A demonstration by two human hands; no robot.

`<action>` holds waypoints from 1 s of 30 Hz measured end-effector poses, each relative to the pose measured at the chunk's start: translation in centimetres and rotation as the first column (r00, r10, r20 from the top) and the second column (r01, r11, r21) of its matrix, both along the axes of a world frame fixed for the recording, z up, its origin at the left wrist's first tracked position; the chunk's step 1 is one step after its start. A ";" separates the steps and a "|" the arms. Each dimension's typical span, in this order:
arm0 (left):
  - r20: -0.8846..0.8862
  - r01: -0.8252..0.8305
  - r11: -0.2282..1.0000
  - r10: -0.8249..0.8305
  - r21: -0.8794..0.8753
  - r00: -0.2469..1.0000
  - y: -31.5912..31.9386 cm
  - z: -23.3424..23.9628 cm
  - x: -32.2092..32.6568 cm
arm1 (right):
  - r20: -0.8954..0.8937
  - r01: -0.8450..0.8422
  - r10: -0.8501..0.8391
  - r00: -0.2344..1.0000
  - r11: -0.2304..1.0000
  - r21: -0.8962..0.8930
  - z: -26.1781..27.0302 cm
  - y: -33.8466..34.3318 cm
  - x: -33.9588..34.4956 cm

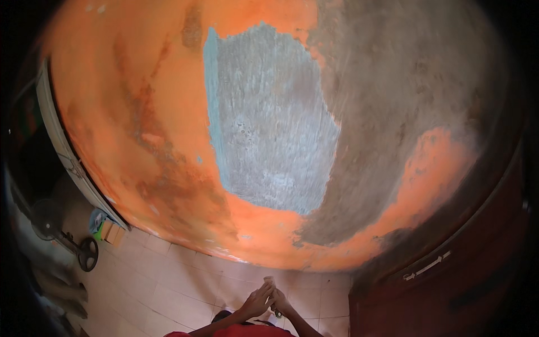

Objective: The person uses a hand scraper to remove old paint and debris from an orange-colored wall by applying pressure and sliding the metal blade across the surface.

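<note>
Low in the view, in front of a red shirt, my two hands meet around a small hand tool, probably a scraper (268,279). Its pale, flat end points towards the wall, and its other end shows below my fingers. My right hand (283,303) is closed about its middle. The fingers of my left hand (256,302) lie on it near the pale end; whether they grip it is not clear. Beyond my hands rises an orange painted wall (261,227). A ragged light blue-grey patch (273,122) spreads over its middle, with grey-brown bare plaster (379,84) to its right.
At right stands a dark red door or panel (421,303) with a metal bolt (427,266). A pedestal fan (48,219) with a round base (87,254) and a cardboard box (113,234) stand left on the tiled floor (160,290). A pale frame (63,143) edges the wall.
</note>
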State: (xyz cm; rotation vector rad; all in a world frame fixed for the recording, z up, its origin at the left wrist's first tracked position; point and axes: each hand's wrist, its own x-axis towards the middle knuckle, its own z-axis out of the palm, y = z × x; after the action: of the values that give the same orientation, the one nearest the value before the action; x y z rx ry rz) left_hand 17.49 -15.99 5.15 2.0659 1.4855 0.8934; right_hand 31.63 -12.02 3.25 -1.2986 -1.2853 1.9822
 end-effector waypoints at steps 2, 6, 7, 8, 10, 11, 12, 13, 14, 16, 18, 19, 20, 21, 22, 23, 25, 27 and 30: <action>-0.008 0.042 0.999 -0.041 0.033 0.999 0.9 -0.8 -1.0 | 0.004 0.017 -0.017 1.000 1.000 -0.002 1.5 0.4 -1.3; -0.004 0.151 0.980 -0.152 0.126 0.988 4.8 1.3 -3.4 | -0.077 0.123 -0.112 0.991 0.979 0.164 -0.8 2.7 -2.9; 0.158 0.192 0.981 -0.196 0.039 0.968 6.4 2.7 -4.4 | -0.102 0.162 -0.137 0.985 0.941 0.298 -0.7 3.4 -3.6; 0.323 0.224 0.973 -0.197 -0.048 0.926 8.0 3.3 -5.8 | -0.014 0.152 -0.154 0.988 0.951 0.268 2.3 4.1 -5.0; 0.287 0.225 0.973 -0.202 -0.048 0.936 11.0 9.3 -8.6 | 0.068 0.104 -0.116 0.991 0.982 0.159 10.3 7.9 -7.5; 0.237 0.228 0.974 -0.217 -0.017 0.947 12.9 13.1 -9.5 | -0.128 0.230 -0.205 0.970 0.946 0.229 12.2 9.5 -9.1; 0.199 0.234 0.971 -0.237 0.038 0.951 14.8 17.0 -10.1 | -0.178 0.196 -0.141 0.974 0.916 0.349 13.3 12.2 -9.5; 0.168 0.183 0.979 -0.197 0.091 0.966 15.8 21.7 -12.0 | -0.171 0.162 -0.098 0.980 0.898 0.410 19.3 13.1 -11.6; 0.196 0.119 0.969 -0.162 0.215 0.967 16.7 25.3 -13.3 | -0.260 0.162 -0.054 0.964 0.895 0.416 23.2 14.5 -13.4; 0.059 0.076 0.822 -0.132 0.565 0.989 20.5 30.2 -16.3 | -0.368 0.231 -0.075 0.927 0.887 0.400 32.2 15.3 -16.7; -0.119 0.125 0.669 -0.055 0.732 0.991 22.8 37.2 -16.7 | -0.518 0.310 -0.056 0.853 0.854 0.418 37.1 18.1 -17.3; -0.177 0.131 0.581 0.023 0.803 0.984 23.5 40.0 -17.7 | -0.525 0.308 -0.033 0.850 0.841 0.445 40.3 18.3 -18.4; -0.195 0.124 0.558 0.069 0.821 0.978 23.9 42.8 -18.7 | -0.532 0.300 -0.006 0.847 0.832 0.467 43.2 18.6 -19.5; -0.208 0.127 0.530 0.097 0.839 0.973 24.0 45.5 -18.9 | -0.595 0.306 0.087 0.799 0.793 0.527 45.1 19.9 -19.9; -0.210 0.131 0.531 0.091 0.838 0.974 24.2 47.6 -19.2 | -0.645 0.316 0.185 0.741 0.752 0.578 46.5 21.2 -20.4; -0.216 0.113 0.553 0.125 0.826 0.968 24.4 49.5 -19.5 | -0.647 0.319 0.181 0.741 0.753 0.576 47.9 22.2 -21.0; -0.222 0.092 0.573 0.161 0.814 0.962 24.8 51.6 -20.1 | -0.759 0.217 0.297 0.580 0.841 0.495 50.5 23.5 -22.2; -0.202 0.033 0.587 0.225 0.809 0.953 25.1 52.7 -20.5 | -0.763 0.195 0.315 0.564 0.847 0.494 51.7 23.8 -22.7; -0.180 0.001 0.570 0.259 0.822 0.949 25.5 53.3 -20.8 | -0.776 0.189 0.318 0.545 0.855 0.483 52.2 24.0 -23.5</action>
State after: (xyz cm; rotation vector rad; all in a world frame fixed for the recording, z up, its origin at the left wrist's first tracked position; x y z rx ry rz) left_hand -3.27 9.54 58.49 2.8627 1.5368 1.6518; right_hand 8.14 11.94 55.47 0.0583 -1.1917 1.7110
